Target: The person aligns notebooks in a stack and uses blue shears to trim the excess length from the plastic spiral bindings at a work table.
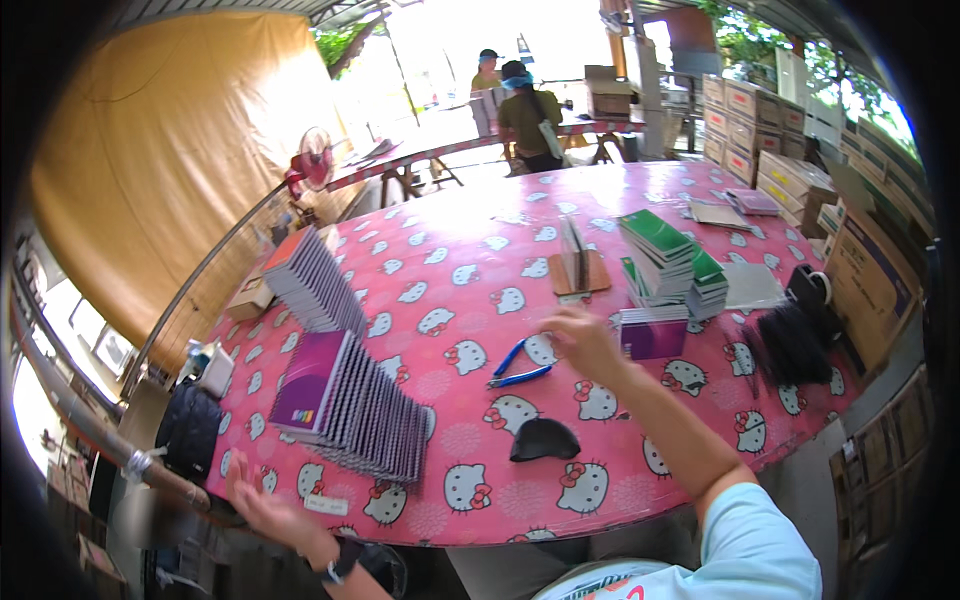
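My left hand point(268, 508) is held palm up at the table's near left edge, fingers apart, with nothing in it. Nearest to it stands a tall stack of purple spiral-bound notebooks point(375, 410). My right hand point(580, 343) hovers over the middle of the table, its fingers loosely bent and no object visible in them. Just left of that hand lie blue-handled pliers point(522, 376). Beyond it, a thin booklet or card point(573, 250) stands upright on a small brown wooden base point(597, 272). Purple notebooks point(655, 335) sit just right of my right wrist.
A black curved object point(544, 440) lies near the front. Orange-topped notebooks point(312, 280) are stacked far left, green-covered ones point(660, 250) at right. Black binding coils point(790, 345) lie by the right edge of the pink patterned table point(440, 515). Two people work at a far table.
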`<state>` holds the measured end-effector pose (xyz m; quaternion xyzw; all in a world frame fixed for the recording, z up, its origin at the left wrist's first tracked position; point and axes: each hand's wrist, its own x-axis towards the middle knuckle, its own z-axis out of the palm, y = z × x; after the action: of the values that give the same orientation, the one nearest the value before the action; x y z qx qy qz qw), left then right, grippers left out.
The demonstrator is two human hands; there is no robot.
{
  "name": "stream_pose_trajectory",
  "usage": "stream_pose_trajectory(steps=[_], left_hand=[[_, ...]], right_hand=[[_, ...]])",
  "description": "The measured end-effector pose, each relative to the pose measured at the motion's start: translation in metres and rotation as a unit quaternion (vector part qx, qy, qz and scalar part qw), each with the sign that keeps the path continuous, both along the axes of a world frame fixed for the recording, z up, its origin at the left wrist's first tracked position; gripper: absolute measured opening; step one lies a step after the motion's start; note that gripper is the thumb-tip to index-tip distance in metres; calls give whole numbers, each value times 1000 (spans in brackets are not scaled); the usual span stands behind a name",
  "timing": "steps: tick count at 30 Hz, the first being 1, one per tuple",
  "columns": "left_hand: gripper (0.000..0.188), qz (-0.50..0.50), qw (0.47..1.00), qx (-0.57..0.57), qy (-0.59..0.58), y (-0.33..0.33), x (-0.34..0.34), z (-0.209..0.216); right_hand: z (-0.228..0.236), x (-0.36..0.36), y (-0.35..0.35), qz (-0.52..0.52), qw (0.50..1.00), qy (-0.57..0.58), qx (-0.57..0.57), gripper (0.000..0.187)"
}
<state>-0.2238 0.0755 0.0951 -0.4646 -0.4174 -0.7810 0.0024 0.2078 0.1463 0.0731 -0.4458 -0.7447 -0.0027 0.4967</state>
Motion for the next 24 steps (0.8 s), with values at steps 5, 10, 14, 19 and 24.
stream_pose_trajectory(steps=[5,10,14,19,24], left_hand=[[25,-12,998,51,36,-42,78,-29],[18,-130,984,12,121,-59,171,-46],[25,-173,959,9,226,-71,216,-34],[40,-127,860,-67,489,-80,261,-22],[44,-226,816,-156,509,-71,246,-87]], right_hand=[[-61,143,-59,-358,926,-117,-4,20],[-68,179,-50,-360,921,-150,22,18],[-27,148,-65,-270,960,-74,6,17],[-13,26,-120,44,995,-43,-76,16],[-56,20,-147,137,965,7,-222,19]])
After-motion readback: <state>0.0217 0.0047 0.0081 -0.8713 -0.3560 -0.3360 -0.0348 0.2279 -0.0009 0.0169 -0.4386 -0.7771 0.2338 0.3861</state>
